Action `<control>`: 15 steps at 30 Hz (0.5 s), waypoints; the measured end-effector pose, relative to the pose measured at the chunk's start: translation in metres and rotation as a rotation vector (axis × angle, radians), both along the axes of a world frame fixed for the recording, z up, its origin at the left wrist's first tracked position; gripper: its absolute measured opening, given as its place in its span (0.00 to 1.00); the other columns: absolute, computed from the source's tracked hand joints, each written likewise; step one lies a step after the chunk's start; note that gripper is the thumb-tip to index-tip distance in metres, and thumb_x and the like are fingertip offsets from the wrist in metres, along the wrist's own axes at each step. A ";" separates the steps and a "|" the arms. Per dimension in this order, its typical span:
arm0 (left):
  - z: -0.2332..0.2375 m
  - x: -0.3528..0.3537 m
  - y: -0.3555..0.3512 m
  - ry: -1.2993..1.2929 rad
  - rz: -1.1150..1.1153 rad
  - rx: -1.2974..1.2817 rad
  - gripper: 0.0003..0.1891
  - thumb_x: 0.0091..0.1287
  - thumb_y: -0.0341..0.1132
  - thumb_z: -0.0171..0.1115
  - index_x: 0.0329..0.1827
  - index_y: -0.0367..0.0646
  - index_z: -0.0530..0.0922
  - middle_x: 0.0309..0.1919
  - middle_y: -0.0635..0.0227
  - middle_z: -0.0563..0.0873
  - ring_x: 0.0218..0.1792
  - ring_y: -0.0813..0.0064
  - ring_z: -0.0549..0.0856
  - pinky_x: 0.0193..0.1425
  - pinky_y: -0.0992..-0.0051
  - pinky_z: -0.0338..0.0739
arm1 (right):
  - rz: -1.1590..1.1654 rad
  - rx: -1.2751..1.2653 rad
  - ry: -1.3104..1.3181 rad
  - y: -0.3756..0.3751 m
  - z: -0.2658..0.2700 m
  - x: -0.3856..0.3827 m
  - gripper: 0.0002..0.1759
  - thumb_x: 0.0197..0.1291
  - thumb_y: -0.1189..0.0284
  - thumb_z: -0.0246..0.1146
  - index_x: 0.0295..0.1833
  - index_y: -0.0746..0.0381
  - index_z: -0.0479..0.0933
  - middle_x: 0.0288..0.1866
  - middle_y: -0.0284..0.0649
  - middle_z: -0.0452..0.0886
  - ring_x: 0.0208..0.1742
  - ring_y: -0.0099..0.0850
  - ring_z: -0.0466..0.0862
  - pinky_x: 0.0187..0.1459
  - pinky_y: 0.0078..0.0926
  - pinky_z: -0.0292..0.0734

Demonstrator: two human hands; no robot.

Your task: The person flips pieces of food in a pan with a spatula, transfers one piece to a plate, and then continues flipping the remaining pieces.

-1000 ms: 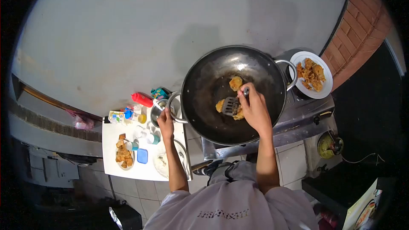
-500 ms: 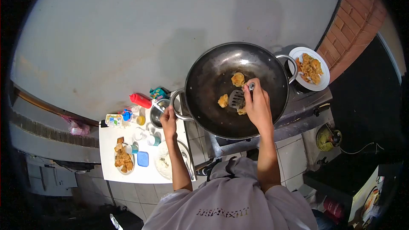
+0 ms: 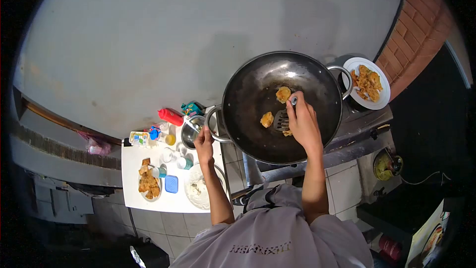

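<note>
A large dark wok point(image 3: 253, 114) sits on the stove, with several browned fried pieces in it. One piece point(image 3: 283, 94) lies above the spatula, another point(image 3: 267, 119) to its left. My right hand point(image 3: 303, 121) is closed round the handle of a slotted spatula point(image 3: 281, 120), whose blade rests in the wok beside a third piece, partly hidden. My left hand point(image 3: 204, 146) is at the wok's left loop handle point(image 3: 211, 124), fingers closed on it. A white plate point(image 3: 383, 100) of fried food stands right of the wok.
On the white table point(image 3: 131, 161) at left are a red bottle point(image 3: 170, 116), a metal bowl point(image 3: 187, 133), a blue-lidded box point(image 3: 171, 184), a plate of fried pieces point(image 3: 157, 196) and a wide bowl of white mixture point(image 3: 198, 191). A green-rimmed pot point(image 3: 383, 165) stands right of the stove.
The whole view has shifted slightly, so everything appears a little further right. Both hands keep their holds, and the spatula stays among the pieces.
</note>
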State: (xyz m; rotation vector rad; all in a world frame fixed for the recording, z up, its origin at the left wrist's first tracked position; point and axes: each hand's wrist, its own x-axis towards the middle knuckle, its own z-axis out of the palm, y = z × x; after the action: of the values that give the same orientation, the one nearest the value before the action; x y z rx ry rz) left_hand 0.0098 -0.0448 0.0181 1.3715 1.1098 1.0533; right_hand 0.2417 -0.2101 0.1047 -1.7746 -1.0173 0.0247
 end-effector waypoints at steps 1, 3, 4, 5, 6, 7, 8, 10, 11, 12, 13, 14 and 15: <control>-0.005 -0.002 0.003 -0.025 -0.004 -0.010 0.16 0.70 0.43 0.53 0.39 0.37 0.79 0.22 0.79 0.72 0.25 0.88 0.66 0.29 0.84 0.60 | -0.003 -0.013 0.019 0.001 -0.001 -0.001 0.06 0.64 0.74 0.52 0.41 0.65 0.65 0.32 0.55 0.77 0.38 0.57 0.76 0.37 0.47 0.68; -0.010 -0.003 0.005 -0.052 -0.011 -0.016 0.16 0.70 0.43 0.53 0.38 0.37 0.79 0.22 0.79 0.72 0.24 0.88 0.65 0.28 0.84 0.59 | -0.008 -0.021 0.036 0.003 0.000 -0.002 0.06 0.64 0.73 0.52 0.41 0.65 0.65 0.32 0.56 0.77 0.39 0.58 0.76 0.38 0.49 0.68; -0.010 -0.003 0.006 -0.038 -0.025 0.016 0.16 0.71 0.42 0.52 0.37 0.37 0.79 0.21 0.80 0.71 0.23 0.88 0.64 0.27 0.84 0.58 | -0.008 -0.039 0.043 0.003 0.001 -0.003 0.06 0.64 0.74 0.52 0.41 0.65 0.65 0.32 0.56 0.77 0.39 0.57 0.76 0.38 0.49 0.68; -0.011 -0.004 0.007 -0.025 -0.038 0.048 0.16 0.71 0.42 0.52 0.36 0.37 0.79 0.21 0.80 0.70 0.23 0.88 0.63 0.27 0.84 0.57 | -0.008 -0.057 0.051 0.004 0.002 -0.003 0.07 0.64 0.74 0.52 0.42 0.66 0.65 0.33 0.57 0.77 0.39 0.57 0.76 0.38 0.49 0.68; -0.008 -0.003 0.006 -0.009 -0.045 0.066 0.16 0.71 0.42 0.52 0.34 0.37 0.79 0.20 0.80 0.68 0.22 0.88 0.62 0.27 0.84 0.56 | -0.010 -0.052 0.050 0.005 0.002 -0.003 0.07 0.64 0.74 0.52 0.42 0.66 0.65 0.33 0.57 0.77 0.39 0.57 0.76 0.38 0.49 0.68; -0.007 -0.003 0.006 -0.009 -0.045 0.070 0.16 0.71 0.42 0.52 0.34 0.37 0.79 0.20 0.80 0.68 0.22 0.88 0.62 0.27 0.84 0.56 | -0.008 -0.061 0.046 0.007 0.001 -0.003 0.07 0.64 0.73 0.52 0.42 0.66 0.65 0.33 0.57 0.77 0.39 0.58 0.75 0.39 0.49 0.68; -0.007 -0.002 0.006 0.002 -0.038 0.067 0.16 0.71 0.41 0.52 0.33 0.37 0.78 0.19 0.80 0.67 0.22 0.88 0.62 0.26 0.84 0.56 | -0.005 -0.071 0.042 0.009 0.000 -0.003 0.08 0.63 0.73 0.53 0.42 0.67 0.65 0.34 0.58 0.76 0.39 0.58 0.75 0.39 0.50 0.67; -0.005 -0.001 0.004 0.012 -0.026 0.061 0.16 0.71 0.42 0.52 0.32 0.37 0.78 0.18 0.81 0.65 0.22 0.88 0.61 0.26 0.83 0.56 | -0.004 -0.053 0.044 0.014 -0.006 -0.003 0.08 0.63 0.73 0.53 0.42 0.67 0.65 0.34 0.58 0.76 0.40 0.57 0.75 0.40 0.50 0.67; -0.004 -0.001 0.004 0.013 -0.025 0.063 0.16 0.71 0.42 0.52 0.32 0.37 0.78 0.18 0.81 0.65 0.22 0.88 0.61 0.26 0.83 0.56 | -0.005 -0.041 0.047 0.015 -0.008 -0.003 0.08 0.63 0.73 0.53 0.43 0.67 0.65 0.35 0.58 0.76 0.40 0.57 0.75 0.40 0.50 0.67; -0.004 -0.002 0.005 0.015 -0.031 0.050 0.17 0.71 0.42 0.52 0.31 0.37 0.78 0.18 0.81 0.65 0.22 0.88 0.61 0.26 0.83 0.56 | -0.004 -0.036 0.046 0.016 -0.007 -0.005 0.08 0.63 0.73 0.53 0.43 0.67 0.65 0.35 0.58 0.76 0.40 0.57 0.75 0.40 0.50 0.67; -0.004 -0.003 0.005 0.020 -0.038 0.034 0.17 0.71 0.42 0.52 0.31 0.37 0.78 0.18 0.81 0.65 0.22 0.88 0.61 0.26 0.83 0.56 | -0.006 -0.019 0.056 0.017 -0.006 -0.006 0.08 0.63 0.73 0.52 0.43 0.67 0.65 0.35 0.58 0.76 0.41 0.57 0.75 0.41 0.49 0.67; -0.006 -0.003 0.007 0.016 -0.043 0.058 0.17 0.71 0.42 0.52 0.31 0.37 0.78 0.18 0.81 0.66 0.22 0.88 0.61 0.26 0.83 0.56 | -0.009 -0.001 0.065 0.018 -0.005 -0.006 0.08 0.63 0.73 0.52 0.44 0.67 0.65 0.35 0.58 0.77 0.41 0.57 0.75 0.42 0.49 0.67; -0.007 -0.004 0.007 0.017 -0.043 0.061 0.17 0.71 0.42 0.52 0.31 0.37 0.78 0.18 0.81 0.66 0.22 0.88 0.61 0.26 0.83 0.56 | -0.009 0.003 0.065 0.017 -0.003 -0.007 0.08 0.63 0.73 0.52 0.44 0.67 0.65 0.35 0.58 0.77 0.41 0.57 0.75 0.42 0.49 0.67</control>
State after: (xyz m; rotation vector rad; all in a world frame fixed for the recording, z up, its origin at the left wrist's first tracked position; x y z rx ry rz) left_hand 0.0062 -0.0378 0.0108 1.4494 1.0630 1.0536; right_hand 0.2346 -0.1931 0.1022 -1.7643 -0.9622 0.0755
